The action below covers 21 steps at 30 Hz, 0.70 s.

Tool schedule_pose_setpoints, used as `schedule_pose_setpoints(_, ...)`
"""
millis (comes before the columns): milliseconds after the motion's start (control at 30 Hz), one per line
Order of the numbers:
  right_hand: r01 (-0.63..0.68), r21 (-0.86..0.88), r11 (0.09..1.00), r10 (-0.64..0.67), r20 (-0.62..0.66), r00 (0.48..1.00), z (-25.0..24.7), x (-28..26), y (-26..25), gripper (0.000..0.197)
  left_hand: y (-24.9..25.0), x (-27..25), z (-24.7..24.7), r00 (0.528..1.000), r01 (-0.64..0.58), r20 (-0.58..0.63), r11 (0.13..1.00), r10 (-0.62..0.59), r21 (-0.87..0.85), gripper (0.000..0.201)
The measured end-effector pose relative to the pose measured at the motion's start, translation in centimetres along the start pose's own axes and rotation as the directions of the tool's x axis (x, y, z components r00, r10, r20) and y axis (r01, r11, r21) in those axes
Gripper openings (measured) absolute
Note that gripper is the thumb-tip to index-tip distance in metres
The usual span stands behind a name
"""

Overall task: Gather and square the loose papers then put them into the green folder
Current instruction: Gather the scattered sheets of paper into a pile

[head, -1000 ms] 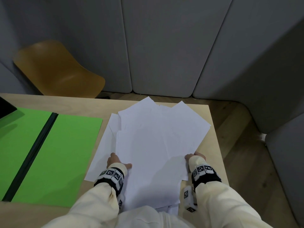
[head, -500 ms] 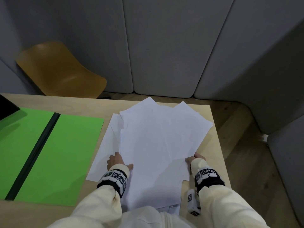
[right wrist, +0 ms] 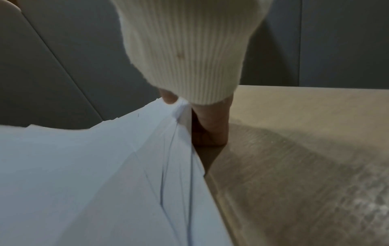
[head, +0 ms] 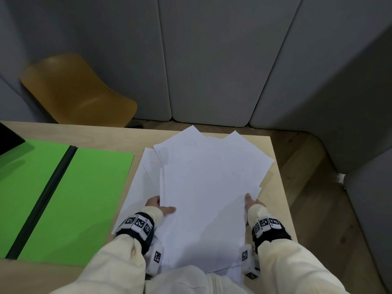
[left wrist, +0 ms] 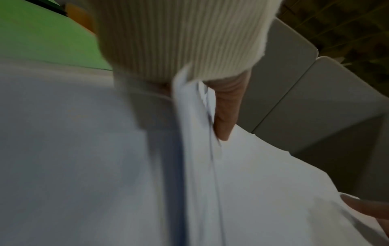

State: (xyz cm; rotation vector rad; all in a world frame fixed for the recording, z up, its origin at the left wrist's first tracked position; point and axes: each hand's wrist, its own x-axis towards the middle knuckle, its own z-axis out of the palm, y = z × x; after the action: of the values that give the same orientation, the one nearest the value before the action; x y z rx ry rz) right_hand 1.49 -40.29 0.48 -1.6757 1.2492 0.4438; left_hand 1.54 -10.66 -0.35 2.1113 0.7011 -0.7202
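while both hands [head: 161,205] are pinching the papers [head: 203,187] at lower centre, gathering is ongoing; squaring them probably comes next, before the green folder [head: 80,198].

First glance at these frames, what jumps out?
The fanned, uneven stack of white papers at the table's right end, pinched at its near sides by the left hand and right hand. Next, the bright green folder, lying open and flat to the papers' left, its dark spine running diagonally. Behind the table, an empty ochre chair stands against grey padded wall panels.
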Motion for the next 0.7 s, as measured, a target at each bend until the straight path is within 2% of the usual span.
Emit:
schedule_pose_setpoints(67,-0.012,0.015,1.000,0.012,0.026,1.000,0.3,0.0,0.0,0.076,0.4,-0.1,0.0,1.000,-0.028,0.009,0.999,0.028,-0.044,0.063)
schedule_pose_setpoints(167,0.002,-0.065,0.998,0.003,0.078,0.997,0.3,0.1,0.0,0.075,0.8,-0.1,-0.1,0.998,-0.062,-0.018,0.997,0.061,-0.039,0.069)
schedule_pose_setpoints(267,0.051,-0.029,0.998,-0.048,0.115,0.992,-0.3,0.5,-0.1,0.061,1.2,0.1,-0.7,0.990,-0.057,-0.130,0.995,0.047,-0.076,0.063)
schedule_pose_setpoints(367,0.061,0.046,0.997,-0.069,0.208,0.976,-0.1,4.0,0.7,0.071,1.0,0.6,-2.0,0.963,-0.048,-0.270,0.975,-0.012,-0.215,0.048)
schedule_pose_setpoints(433,0.063,0.044,0.997,-0.071,0.210,0.975,0.5,6.4,1.4,0.077,1.0,0.6,-2.8,0.940,-0.061,-0.338,0.953,-0.045,-0.298,0.044)
schedule_pose_setpoints(467,0.064,0.008,0.998,-0.064,0.173,0.983,0.6,5.3,0.9,0.074,1.1,0.6,-3.0,0.933,-0.067,-0.354,0.935,-0.065,-0.348,0.046)
schedule_pose_setpoints(567,0.067,-0.071,0.995,-0.061,0.081,0.995,1.1,1.4,-0.1,0.065,1.0,0.8,-3.2,0.925,-0.021,-0.355,0.912,-0.137,-0.410,0.052)
schedule_pose_setpoints(700,0.263,-0.189,0.946,-0.249,0.099,0.964,1.5,1.5,0.7,0.060,0.6,0.7,-2.6,0.946,0.022,-0.293,0.930,-0.138,-0.367,0.052)
